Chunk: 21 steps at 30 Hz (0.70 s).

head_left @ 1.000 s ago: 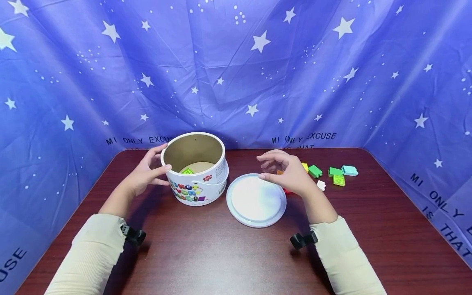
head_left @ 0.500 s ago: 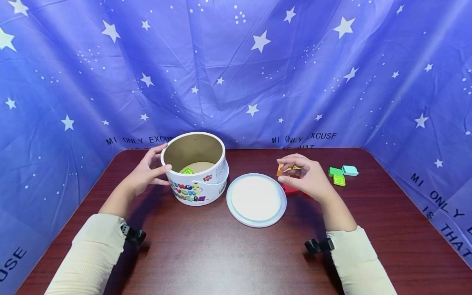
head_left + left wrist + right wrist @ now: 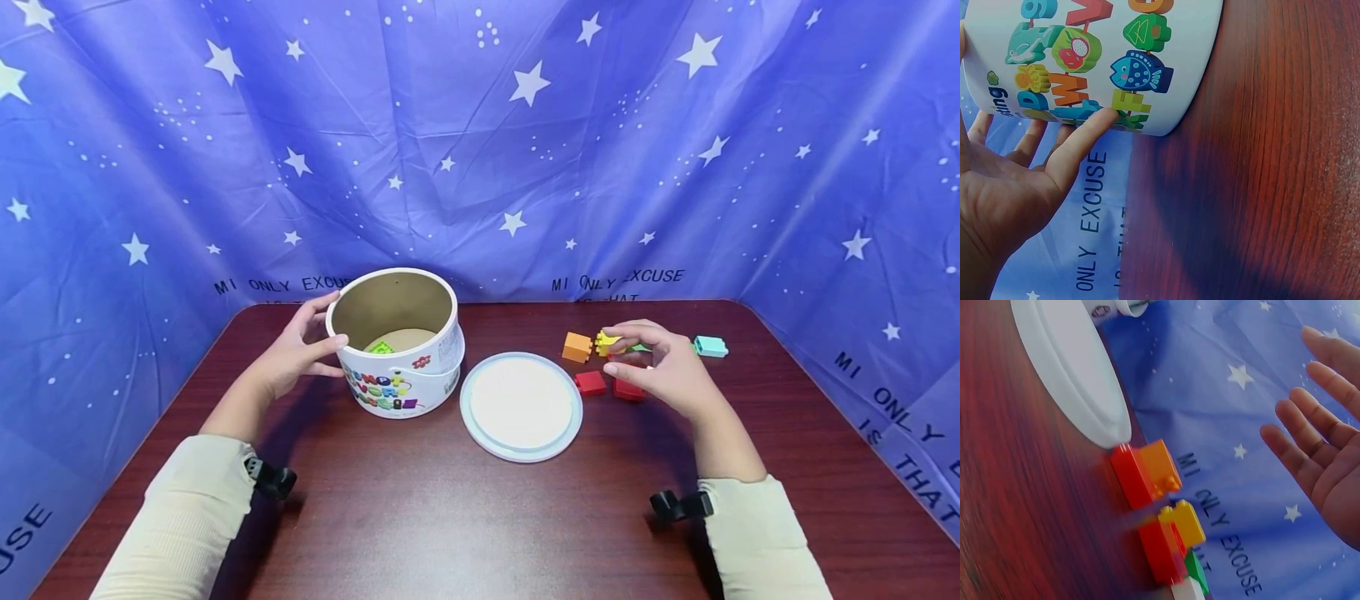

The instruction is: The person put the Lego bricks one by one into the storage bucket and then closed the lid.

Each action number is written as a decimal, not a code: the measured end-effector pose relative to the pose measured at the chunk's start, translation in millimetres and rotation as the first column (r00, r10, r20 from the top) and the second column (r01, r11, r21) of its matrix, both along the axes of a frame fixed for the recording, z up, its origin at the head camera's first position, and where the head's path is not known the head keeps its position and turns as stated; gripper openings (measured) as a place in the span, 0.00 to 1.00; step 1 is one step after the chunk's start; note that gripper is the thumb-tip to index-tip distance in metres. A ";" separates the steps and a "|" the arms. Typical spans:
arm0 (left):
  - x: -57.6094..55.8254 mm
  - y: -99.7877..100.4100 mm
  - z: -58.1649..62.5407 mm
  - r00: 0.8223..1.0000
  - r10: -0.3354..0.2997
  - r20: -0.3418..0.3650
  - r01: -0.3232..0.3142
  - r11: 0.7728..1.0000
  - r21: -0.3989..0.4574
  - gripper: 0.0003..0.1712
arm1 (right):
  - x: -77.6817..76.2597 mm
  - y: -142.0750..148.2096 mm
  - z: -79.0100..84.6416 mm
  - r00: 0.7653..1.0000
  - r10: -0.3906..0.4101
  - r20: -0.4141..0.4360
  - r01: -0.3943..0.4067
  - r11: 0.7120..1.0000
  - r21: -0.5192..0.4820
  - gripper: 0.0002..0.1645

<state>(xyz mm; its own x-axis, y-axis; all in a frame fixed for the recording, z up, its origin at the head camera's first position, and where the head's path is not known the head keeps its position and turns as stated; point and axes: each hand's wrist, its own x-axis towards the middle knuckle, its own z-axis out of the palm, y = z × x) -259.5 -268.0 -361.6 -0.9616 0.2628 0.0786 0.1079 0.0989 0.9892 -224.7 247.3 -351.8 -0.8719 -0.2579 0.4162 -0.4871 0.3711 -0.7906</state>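
Note:
In the head view my left hand point(image 3: 296, 346) spreads its fingers and thumb against the left side of a white bucket point(image 3: 397, 387) with colourful printed letters. The left wrist view has an outstretched finger point(image 3: 1085, 140) touching the printed wall. Inside the bucket lies a lime green toy brick point(image 3: 381, 347). My right hand point(image 3: 663, 367) hovers over loose toy bricks, its fingers loosely bent and nothing between them. Around it are an orange brick point(image 3: 577, 347), a yellow brick point(image 3: 604, 342) and two red bricks point(image 3: 590, 383). Green bricks are mostly hidden behind the hand.
A round white lid point(image 3: 521, 406) lies flat between the bucket and the bricks. A turquoise brick point(image 3: 710, 347) is farther right; a white brick point(image 3: 1187, 589) shows in the right wrist view. Starry blue cloth point(image 3: 480, 167) hangs behind the dark wooden table point(image 3: 450, 517).
My right hand has moved rightward from above the lid to over the bricks, uncovering the orange and red ones. The left hand and bucket stay in place.

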 end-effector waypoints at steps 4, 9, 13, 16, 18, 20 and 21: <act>1.0 0.1 0.9 1.000 0.000 0.004 0.000 1.000 0.000 0.44 | 1.1 11.4 0.1 0.999 -0.014 0.046 0.014 1.000 0.004 0.29; 1.8 0.7 1.4 1.000 0.000 0.009 0.000 1.000 0.001 0.44 | 1.8 25.6 -0.8 0.998 -0.023 0.062 0.022 1.000 0.015 0.29; 1.6 0.7 1.2 1.000 0.002 0.007 -0.002 1.000 -0.002 0.44 | 1.2 34.4 -1.6 0.999 -0.038 0.000 0.038 0.999 0.000 0.28; 1.3 0.6 0.9 1.000 0.001 0.006 -0.001 1.000 0.000 0.44 | 0.6 41.4 -2.3 0.998 -0.058 -0.016 0.058 0.998 -0.010 0.28; 0.9 0.5 0.6 1.000 -0.001 0.008 0.001 1.000 0.002 0.44 | -0.2 47.1 -3.7 0.997 -0.078 -0.008 0.079 0.997 0.002 0.29; 0.4 0.4 0.4 1.000 -0.002 0.008 0.002 1.000 0.004 0.44 | -0.4 52.5 -5.4 0.995 -0.102 0.004 0.102 0.995 0.012 0.28; 0.1 0.4 0.4 1.000 -0.002 0.009 0.002 1.000 0.005 0.44 | -0.4 55.2 -6.3 0.994 -0.111 0.010 0.110 0.994 0.021 0.28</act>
